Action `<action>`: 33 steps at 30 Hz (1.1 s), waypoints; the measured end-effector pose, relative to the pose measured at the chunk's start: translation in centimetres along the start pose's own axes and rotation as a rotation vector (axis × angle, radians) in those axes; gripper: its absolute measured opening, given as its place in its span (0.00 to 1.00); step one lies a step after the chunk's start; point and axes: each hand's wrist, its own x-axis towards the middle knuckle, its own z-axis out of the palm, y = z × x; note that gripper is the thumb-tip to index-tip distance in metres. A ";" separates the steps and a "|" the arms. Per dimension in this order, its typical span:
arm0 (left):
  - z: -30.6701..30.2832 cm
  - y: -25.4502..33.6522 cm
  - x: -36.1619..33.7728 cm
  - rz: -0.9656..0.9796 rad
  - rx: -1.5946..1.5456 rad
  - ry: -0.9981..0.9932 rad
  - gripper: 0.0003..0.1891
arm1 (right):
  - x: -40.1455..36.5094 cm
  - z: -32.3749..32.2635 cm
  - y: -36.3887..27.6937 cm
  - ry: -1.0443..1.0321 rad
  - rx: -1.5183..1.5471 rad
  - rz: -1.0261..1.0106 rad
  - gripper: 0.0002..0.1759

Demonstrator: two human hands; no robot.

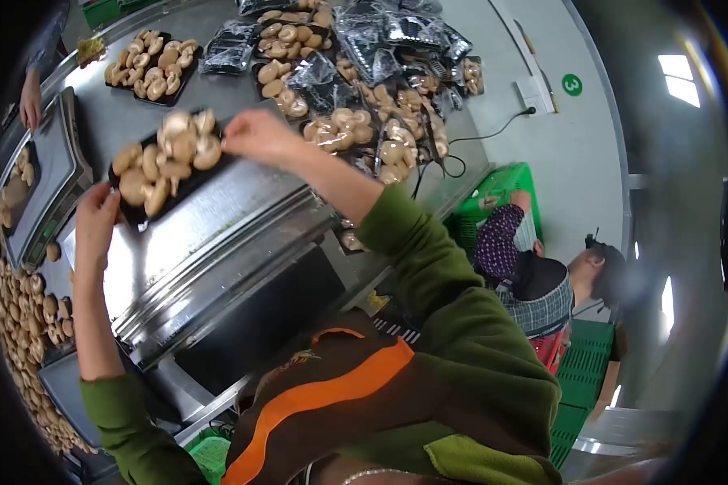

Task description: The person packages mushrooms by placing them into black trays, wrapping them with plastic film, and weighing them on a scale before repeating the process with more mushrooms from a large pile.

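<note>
A black tray (188, 187) heaped with pale brown mushrooms (174, 153) is held between my two hands over the steel table (243, 194). My left hand (97, 214) pinches its near left corner, fingers closed on the rim. On its right end, the fingers of my right hand (259, 137) are closed at the edge. Beyond it lies another black tray of mushrooms (152, 69). To the right are several piled mushroom trays (340, 129), some of them in clear wrap.
A scale (44, 182) bearing a mushroom tray stands at the left, above loose mushrooms (28, 323). Another person's hand (30, 101) hangs at the upper left. At the right, a person (534, 283) reaches into a green crate (526, 178).
</note>
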 end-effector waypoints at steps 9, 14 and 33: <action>1.1 -3.6 -13.4 0.064 0.125 0.383 0.22 | -12.6 2.0 3.8 0.403 -0.590 -0.314 0.15; 1.0 -4.9 -21.3 -0.023 0.885 0.586 0.20 | -16.8 2.2 3.6 0.263 -0.718 -0.060 0.17; -0.1 1.9 -3.8 0.425 -0.062 0.227 0.23 | 0.2 1.9 -5.2 0.102 0.591 -0.342 0.21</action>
